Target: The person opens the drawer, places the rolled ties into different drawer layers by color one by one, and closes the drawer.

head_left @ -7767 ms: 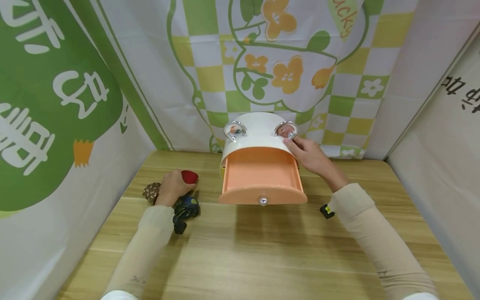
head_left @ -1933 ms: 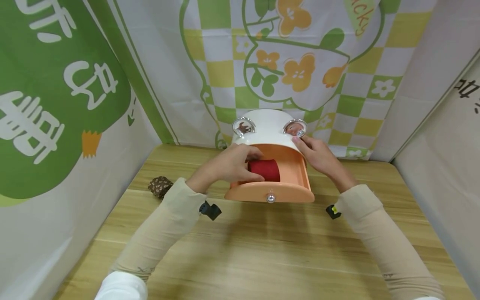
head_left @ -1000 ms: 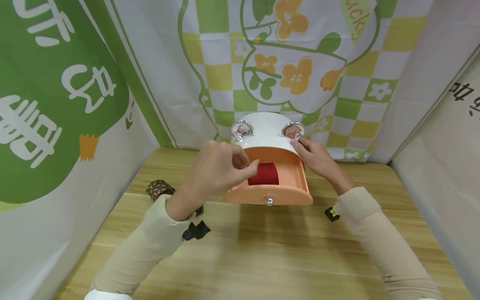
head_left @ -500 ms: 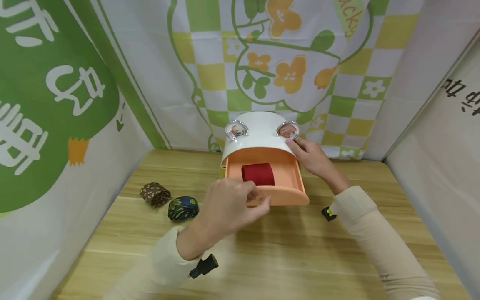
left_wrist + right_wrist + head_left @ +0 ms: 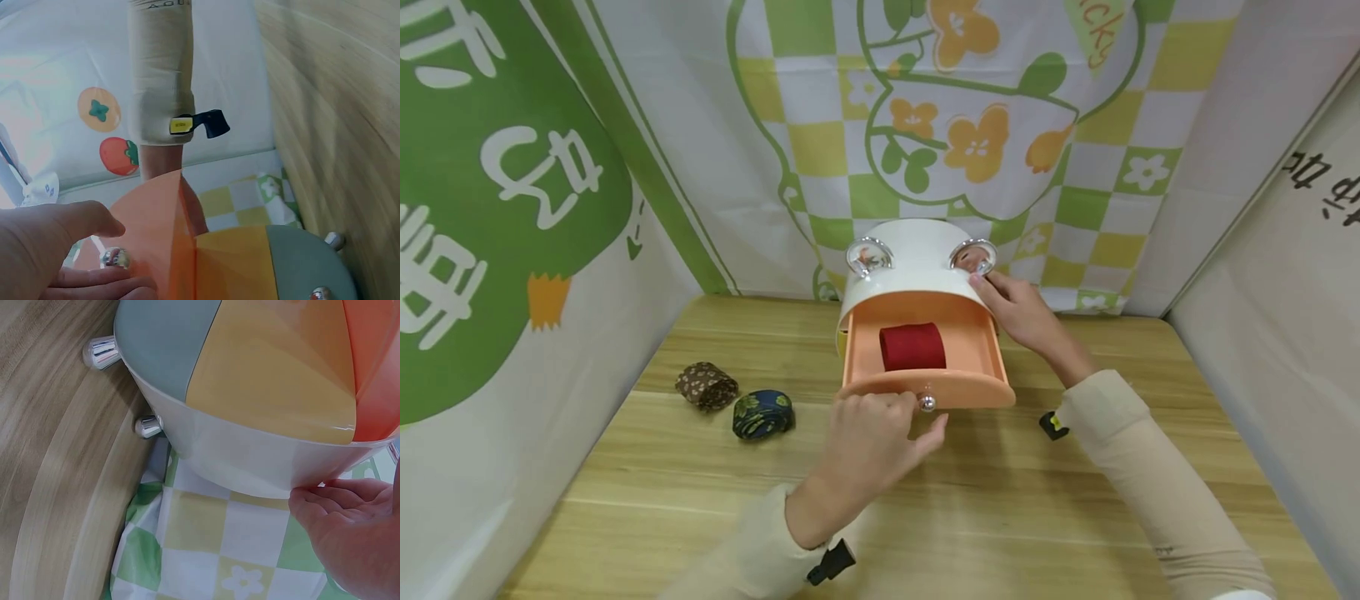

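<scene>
The left hand [image 5: 880,437] had its grip at the small silver knob [image 5: 927,402] on the front of the peach drawer [image 5: 925,390], thumb and fingertips closing round it, though the head view did not show plainly whether they pinched it or only touched; the left wrist view showed the thumb just above the knob [image 5: 113,256]. The right hand [image 5: 1018,312] lay with relaxed fingers against the white cabinet [image 5: 917,258], at its top right edge, steadying it. The drawer stood pulled out, and a rolled red cloth [image 5: 913,347] lay inside it near the middle. By the look of it, the step in hand was shutting the drawer; the next move called for a straight push on the front while the right hand braced the cabinet. The roll sat low enough, it seemed, not to catch on the cabinet's lip. On the worktop [image 5: 1000,517] to the left lay a brown patterned roll [image 5: 706,386] and a dark blue roll [image 5: 763,414], well clear of the drawer's path.
</scene>
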{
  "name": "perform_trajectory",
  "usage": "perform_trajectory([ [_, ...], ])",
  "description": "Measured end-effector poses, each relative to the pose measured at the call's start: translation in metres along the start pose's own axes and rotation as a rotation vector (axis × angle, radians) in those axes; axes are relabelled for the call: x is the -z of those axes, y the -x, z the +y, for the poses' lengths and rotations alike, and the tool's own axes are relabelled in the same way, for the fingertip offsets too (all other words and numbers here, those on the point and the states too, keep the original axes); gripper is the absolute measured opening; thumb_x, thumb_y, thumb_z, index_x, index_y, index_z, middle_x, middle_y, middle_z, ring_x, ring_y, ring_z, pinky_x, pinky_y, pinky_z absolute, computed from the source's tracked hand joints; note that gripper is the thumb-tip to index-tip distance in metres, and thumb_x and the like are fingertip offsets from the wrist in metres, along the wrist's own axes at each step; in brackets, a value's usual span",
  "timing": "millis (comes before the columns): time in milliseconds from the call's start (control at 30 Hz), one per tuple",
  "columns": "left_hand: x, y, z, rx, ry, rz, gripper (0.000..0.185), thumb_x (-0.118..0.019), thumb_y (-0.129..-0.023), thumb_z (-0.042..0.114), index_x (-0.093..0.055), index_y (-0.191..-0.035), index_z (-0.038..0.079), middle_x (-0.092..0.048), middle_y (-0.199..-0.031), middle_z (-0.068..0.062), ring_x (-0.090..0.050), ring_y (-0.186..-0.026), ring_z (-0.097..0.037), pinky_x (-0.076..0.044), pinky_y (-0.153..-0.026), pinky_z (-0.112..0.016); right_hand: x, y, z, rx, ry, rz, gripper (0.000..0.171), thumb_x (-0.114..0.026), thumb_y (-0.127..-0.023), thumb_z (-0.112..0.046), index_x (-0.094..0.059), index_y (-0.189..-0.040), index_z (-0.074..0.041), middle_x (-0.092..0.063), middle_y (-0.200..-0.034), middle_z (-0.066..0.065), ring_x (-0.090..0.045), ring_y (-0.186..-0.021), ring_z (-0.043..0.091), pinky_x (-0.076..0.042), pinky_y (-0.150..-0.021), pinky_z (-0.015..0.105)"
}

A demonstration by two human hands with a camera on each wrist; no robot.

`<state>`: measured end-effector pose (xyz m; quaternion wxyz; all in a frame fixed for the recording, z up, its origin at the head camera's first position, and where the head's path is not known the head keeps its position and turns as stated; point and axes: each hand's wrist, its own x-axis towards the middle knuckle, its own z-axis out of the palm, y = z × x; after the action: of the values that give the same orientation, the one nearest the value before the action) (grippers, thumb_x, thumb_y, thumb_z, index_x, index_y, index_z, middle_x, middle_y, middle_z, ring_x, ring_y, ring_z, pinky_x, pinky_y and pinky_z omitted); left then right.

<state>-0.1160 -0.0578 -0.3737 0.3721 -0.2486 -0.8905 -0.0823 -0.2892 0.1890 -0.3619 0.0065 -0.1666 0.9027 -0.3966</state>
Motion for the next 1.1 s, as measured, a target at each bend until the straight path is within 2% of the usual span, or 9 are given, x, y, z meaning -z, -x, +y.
perform_trajectory([
  [200,-0.010,0.002,0.002,0.045,-0.009,0.040,0.050,-0.088,-0.080,0.039,-0.050,-0.053,0.021,-0.033,-0.044,0.009,-0.037,-0.038,-0.011,-0.026,-0.040,-0.023,0.000,-0.001,0.001,0.003,-0.009,0.004,0.078,-0.041,-0.108,-0.062,-0.037,-0.163,-0.007,-0.047,-0.161,0.024,-0.051,-0.145,0.042,-0.041,-0.119,0.059],
  [400,-0.014,0.001,0.003,0.067,-0.011,0.010,0.049,-0.086,-0.082,0.039,-0.050,-0.054,0.022,-0.028,-0.047,0.010,-0.031,-0.040,-0.008,-0.022,-0.041,-0.021,0.000,-0.002,0.002,0.005,0.002,0.013,0.077,-0.041,-0.108,-0.061,-0.038,-0.163,-0.007,-0.050,-0.159,0.024,-0.053,-0.143,0.042,-0.042,-0.118,0.059],
  [700,-0.014,-0.003,0.004,0.065,0.003,-0.004,0.045,-0.083,-0.085,0.031,-0.050,-0.055,0.021,-0.026,-0.050,0.010,-0.024,-0.045,-0.007,-0.015,-0.044,-0.019,0.001,-0.001,0.002,0.002,0.007,0.017,0.076,-0.041,-0.108,-0.061,-0.038,-0.163,-0.009,-0.052,-0.158,0.024,-0.055,-0.140,0.042,-0.043,-0.116,0.059],
  [967,-0.015,-0.013,-0.001,0.047,-0.031,0.037,0.047,-0.083,-0.085,0.033,-0.049,-0.054,0.021,-0.026,-0.050,0.009,-0.026,-0.044,-0.008,-0.012,-0.046,-0.020,0.000,-0.001,0.004,0.008,-0.010,0.017,0.075,-0.041,-0.108,-0.060,-0.038,-0.163,-0.009,-0.050,-0.159,0.022,-0.054,-0.142,0.041,-0.043,-0.117,0.058],
  [1100,-0.016,-0.018,-0.005,0.050,-0.046,0.031,0.047,-0.082,-0.086,0.034,-0.050,-0.054,0.021,-0.026,-0.050,0.008,-0.027,-0.044,-0.009,-0.013,-0.046,-0.021,0.000,-0.001,0.003,0.013,-0.007,0.025,0.073,-0.042,-0.109,-0.059,-0.040,-0.163,-0.010,-0.051,-0.159,0.022,-0.054,-0.142,0.041,-0.043,-0.117,0.058],
])
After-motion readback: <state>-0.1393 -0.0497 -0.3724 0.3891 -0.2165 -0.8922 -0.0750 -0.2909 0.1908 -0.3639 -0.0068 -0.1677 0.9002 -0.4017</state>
